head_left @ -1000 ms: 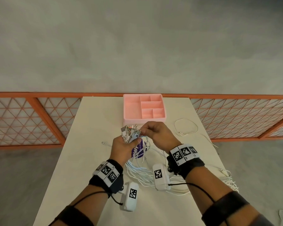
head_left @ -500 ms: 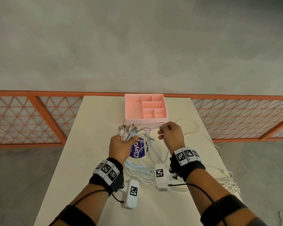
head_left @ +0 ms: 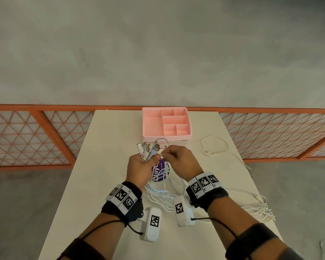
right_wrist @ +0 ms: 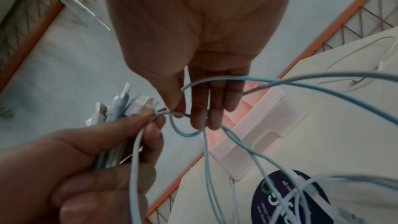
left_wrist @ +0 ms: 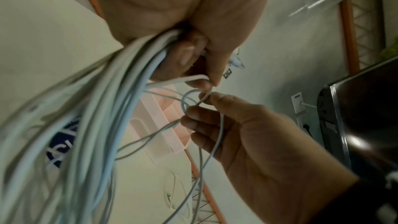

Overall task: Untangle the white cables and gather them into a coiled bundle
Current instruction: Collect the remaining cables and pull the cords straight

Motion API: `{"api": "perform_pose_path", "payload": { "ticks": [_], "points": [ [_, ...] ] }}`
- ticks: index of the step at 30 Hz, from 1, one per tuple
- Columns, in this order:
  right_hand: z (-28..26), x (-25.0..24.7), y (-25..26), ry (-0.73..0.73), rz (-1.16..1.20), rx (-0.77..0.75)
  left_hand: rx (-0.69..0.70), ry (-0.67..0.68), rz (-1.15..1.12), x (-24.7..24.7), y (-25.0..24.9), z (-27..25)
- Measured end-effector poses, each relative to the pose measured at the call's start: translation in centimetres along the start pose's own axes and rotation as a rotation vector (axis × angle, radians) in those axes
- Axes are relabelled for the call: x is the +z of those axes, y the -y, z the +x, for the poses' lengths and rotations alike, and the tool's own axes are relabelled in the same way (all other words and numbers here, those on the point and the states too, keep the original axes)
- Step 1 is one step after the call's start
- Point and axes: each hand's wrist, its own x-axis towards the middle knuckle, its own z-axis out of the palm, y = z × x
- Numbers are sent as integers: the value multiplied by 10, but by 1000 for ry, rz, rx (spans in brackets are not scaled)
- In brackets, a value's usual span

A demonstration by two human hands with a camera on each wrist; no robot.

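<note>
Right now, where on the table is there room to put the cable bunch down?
The table is bare left of the left hand and pink tray. It is crowded under both hands, where white cables pile up, and along the right edge, where more cables lie.

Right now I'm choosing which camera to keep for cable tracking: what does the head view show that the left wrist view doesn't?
Only the head view: the cable tails trailing over the table's right edge, and the fanned USB plugs. Only the left wrist view: the right hand's fingers pinching one looped strand. Both: the left hand gripping the bundle, the pink tray.
</note>
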Motion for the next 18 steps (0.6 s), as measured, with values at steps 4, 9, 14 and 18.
{"api": "perform_pose_path", "payload": {
  "ticks": [4,9,14,18],
  "points": [
    [-7,6,-9,-56,105,-11,-49,-42,-50,-6,1,1],
    [-18,13,-25,109,-31,-78,-103,-78,-63,-13,8,7],
    [-22,6,-34,118,35,-102,-154,-101,6,-17,19,14],
    [-22,1,-35,85,52,-90,-200,-55,121,-22,34,10]
  ]
}}
